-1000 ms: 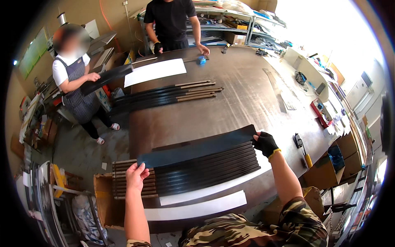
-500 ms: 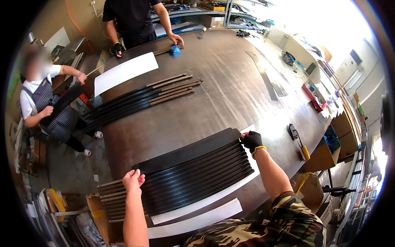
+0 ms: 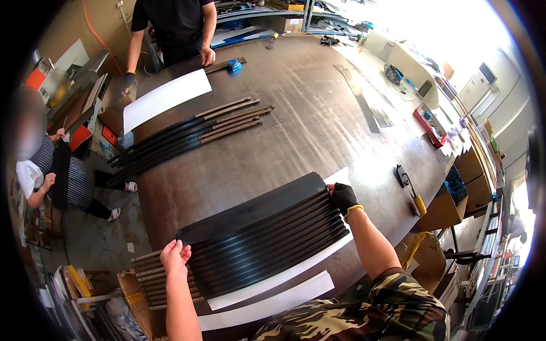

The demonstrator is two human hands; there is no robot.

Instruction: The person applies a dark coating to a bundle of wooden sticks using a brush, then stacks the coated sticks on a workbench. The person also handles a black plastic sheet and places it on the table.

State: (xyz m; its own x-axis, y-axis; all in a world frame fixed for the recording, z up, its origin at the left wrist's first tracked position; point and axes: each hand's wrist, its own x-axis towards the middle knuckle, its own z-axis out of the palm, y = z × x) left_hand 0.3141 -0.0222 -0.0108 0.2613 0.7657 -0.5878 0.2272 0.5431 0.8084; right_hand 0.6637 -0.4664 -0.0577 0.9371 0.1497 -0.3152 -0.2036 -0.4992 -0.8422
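Just one view here, a head-mounted fisheye looking steeply down and forward over the big brown surface (image 3: 296, 136). It's close enough that the wearer's forearms enter from the bottom edge, and wide enough to catch the far shelves and the floor at left, with edges bending hard.

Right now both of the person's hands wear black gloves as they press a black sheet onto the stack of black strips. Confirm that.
Not quite. Only the right hand wears a black glove; the left hand is bare, as the head view shows. Both do rest on the ends of the black sheet lying on the stack of black strips.
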